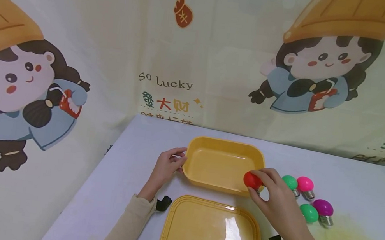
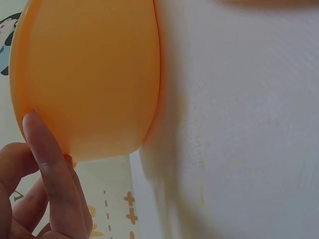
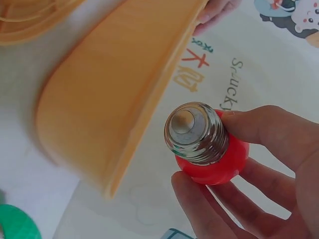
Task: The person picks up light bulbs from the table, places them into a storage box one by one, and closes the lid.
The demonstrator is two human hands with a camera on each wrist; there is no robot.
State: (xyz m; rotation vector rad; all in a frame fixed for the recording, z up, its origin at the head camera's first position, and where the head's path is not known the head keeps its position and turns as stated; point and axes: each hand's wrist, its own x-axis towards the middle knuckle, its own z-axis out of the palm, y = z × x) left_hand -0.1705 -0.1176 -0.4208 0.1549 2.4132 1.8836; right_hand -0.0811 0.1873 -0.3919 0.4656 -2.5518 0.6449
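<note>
the lid [image 1: 198, 230] lies before the box [image 1: 215, 167], four bulbs [image 1: 323, 207] right of the box.

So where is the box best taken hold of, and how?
Probably by the rim at its short ends, from left and right together: the box stands upright, open-topped and longer from left to right; the left hand touches the left end.

White table [image 1: 99, 200], cream backdrop [image 1: 117, 30] (with "So Lucky" lettering [image 1: 174, 83]), two hatted cartoon figures [image 1: 319, 67]
</note>
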